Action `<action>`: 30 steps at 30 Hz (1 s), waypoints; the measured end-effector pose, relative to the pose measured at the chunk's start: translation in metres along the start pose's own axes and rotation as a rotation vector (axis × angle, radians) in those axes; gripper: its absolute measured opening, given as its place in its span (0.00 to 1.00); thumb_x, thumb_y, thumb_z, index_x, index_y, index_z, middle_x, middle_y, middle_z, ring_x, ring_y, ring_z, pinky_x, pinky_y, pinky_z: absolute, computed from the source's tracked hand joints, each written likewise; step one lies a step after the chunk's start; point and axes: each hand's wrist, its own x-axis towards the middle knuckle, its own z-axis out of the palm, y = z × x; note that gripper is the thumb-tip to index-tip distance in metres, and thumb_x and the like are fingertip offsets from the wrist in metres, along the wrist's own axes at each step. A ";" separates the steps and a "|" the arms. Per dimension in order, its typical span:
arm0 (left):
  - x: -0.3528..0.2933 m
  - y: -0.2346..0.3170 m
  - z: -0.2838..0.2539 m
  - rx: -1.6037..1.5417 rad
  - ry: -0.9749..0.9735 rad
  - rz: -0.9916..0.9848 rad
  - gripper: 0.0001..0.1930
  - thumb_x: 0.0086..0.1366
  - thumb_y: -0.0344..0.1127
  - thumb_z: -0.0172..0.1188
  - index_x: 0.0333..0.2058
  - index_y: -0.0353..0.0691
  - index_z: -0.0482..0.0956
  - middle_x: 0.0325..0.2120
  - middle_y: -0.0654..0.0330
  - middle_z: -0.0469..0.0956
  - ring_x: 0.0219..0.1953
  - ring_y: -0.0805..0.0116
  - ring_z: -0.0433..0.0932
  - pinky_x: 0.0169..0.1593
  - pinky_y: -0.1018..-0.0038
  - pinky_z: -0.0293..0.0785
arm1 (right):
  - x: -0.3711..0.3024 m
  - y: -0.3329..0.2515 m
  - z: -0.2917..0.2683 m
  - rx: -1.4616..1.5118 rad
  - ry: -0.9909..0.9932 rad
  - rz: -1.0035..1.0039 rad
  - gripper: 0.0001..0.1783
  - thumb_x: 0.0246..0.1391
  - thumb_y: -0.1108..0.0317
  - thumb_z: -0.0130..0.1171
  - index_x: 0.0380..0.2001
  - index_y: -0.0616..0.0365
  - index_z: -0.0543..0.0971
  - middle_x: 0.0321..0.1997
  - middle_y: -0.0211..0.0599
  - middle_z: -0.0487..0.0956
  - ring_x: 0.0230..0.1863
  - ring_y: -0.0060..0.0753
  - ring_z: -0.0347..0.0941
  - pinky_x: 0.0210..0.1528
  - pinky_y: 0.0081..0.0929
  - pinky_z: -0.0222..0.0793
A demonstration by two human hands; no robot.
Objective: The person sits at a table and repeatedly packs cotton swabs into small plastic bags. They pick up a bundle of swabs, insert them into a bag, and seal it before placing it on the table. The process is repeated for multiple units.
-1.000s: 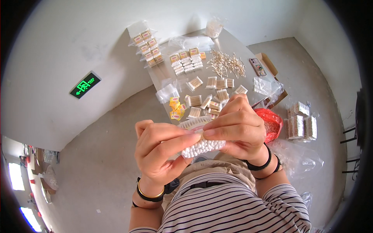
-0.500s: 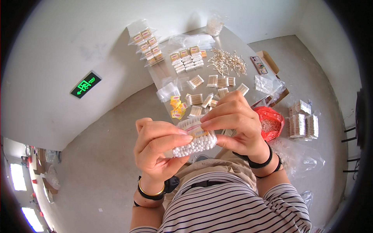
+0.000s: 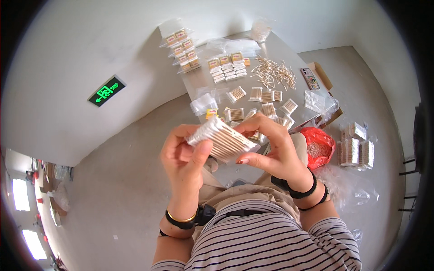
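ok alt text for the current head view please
A person's left hand holds a clear packet of cotton swabs, the right hand at its right end. Beyond, a table bears more swab packets, loose swabs and a smartphone; a red plastic bag sits at right.

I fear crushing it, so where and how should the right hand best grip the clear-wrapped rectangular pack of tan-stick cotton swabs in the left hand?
Probably grip the pack at its right end, from the right, thumb on the broad face, fingers behind: the left hand holds the other end, leaving this one mostly uncovered.
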 end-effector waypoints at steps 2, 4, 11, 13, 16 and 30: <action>0.002 -0.008 -0.004 -0.086 0.015 -0.087 0.14 0.67 0.31 0.67 0.48 0.33 0.76 0.41 0.60 0.80 0.43 0.77 0.77 0.49 0.77 0.72 | -0.002 0.007 0.003 -0.030 -0.014 0.038 0.19 0.52 0.62 0.73 0.40 0.64 0.80 0.36 0.40 0.80 0.37 0.39 0.76 0.41 0.32 0.69; 0.003 -0.015 -0.005 -0.159 0.053 -0.190 0.15 0.67 0.31 0.66 0.49 0.33 0.76 0.43 0.61 0.80 0.45 0.77 0.77 0.50 0.78 0.72 | -0.003 0.013 0.006 -0.097 -0.025 0.049 0.17 0.55 0.63 0.71 0.38 0.66 0.79 0.35 0.42 0.79 0.36 0.39 0.75 0.40 0.32 0.69; 0.002 -0.006 -0.012 0.130 -0.162 -0.224 0.19 0.69 0.31 0.64 0.55 0.34 0.72 0.47 0.61 0.78 0.48 0.77 0.77 0.52 0.77 0.75 | -0.001 0.019 0.009 0.036 0.009 0.177 0.16 0.67 0.60 0.59 0.36 0.64 0.72 0.28 0.39 0.70 0.29 0.32 0.65 0.34 0.29 0.63; 0.002 -0.005 -0.011 0.122 -0.193 -0.213 0.19 0.69 0.30 0.64 0.56 0.35 0.71 0.47 0.61 0.78 0.49 0.77 0.77 0.52 0.77 0.75 | -0.001 0.020 0.012 -0.027 0.054 0.187 0.16 0.68 0.60 0.58 0.33 0.63 0.71 0.25 0.37 0.68 0.27 0.32 0.62 0.32 0.29 0.62; -0.004 -0.010 -0.009 0.099 -0.210 -0.218 0.20 0.69 0.28 0.62 0.57 0.35 0.68 0.48 0.61 0.77 0.50 0.77 0.76 0.54 0.76 0.74 | 0.000 0.015 0.019 -0.098 0.124 0.210 0.17 0.70 0.61 0.55 0.31 0.63 0.69 0.23 0.36 0.64 0.25 0.33 0.60 0.30 0.30 0.59; -0.015 -0.011 -0.006 0.141 -0.211 -0.168 0.20 0.73 0.36 0.56 0.57 0.34 0.63 0.46 0.56 0.76 0.42 0.71 0.79 0.33 0.74 0.80 | 0.006 0.007 0.036 -0.125 0.252 0.017 0.14 0.72 0.69 0.48 0.29 0.62 0.70 0.23 0.36 0.66 0.22 0.32 0.61 0.27 0.29 0.58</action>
